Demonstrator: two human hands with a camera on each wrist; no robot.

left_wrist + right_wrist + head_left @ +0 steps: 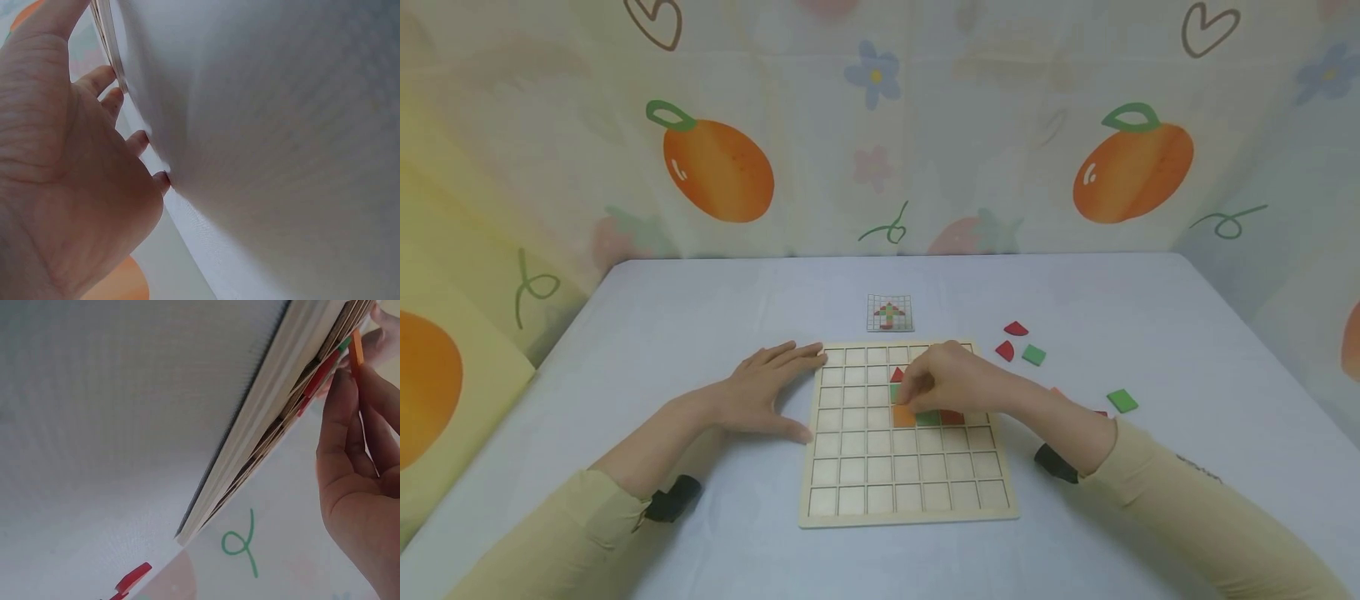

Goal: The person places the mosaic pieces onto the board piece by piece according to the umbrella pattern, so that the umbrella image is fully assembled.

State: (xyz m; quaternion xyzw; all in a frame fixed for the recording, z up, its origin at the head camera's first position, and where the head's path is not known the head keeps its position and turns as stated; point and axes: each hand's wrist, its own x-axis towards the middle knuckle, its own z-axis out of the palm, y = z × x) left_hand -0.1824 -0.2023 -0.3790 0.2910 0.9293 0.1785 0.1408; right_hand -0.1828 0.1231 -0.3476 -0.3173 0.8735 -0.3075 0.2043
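Observation:
A cream grid board (842,519) lies on the table, divided into square cells. My right hand (955,379) is over its upper middle, thumb and finger pinching an orange tile (356,355) that stands tilted at the board in the right wrist view. Around those fingertips, a red triangular tile (897,375), a green tile (928,418) and a red tile (952,417) sit in cells; the hand partly hides others. With fingers spread, my left hand (763,392) rests at the board's left side, thumb and index fingertip touching its edge.
Behind the board lies a small pattern card (890,313) with a coloured figure on a grid. To the right are loose red quarter-round tiles (1016,328) and green square tiles (1122,401); the right forearm partly covers more pieces. A printed curtain (895,150) hangs behind the white table (715,300).

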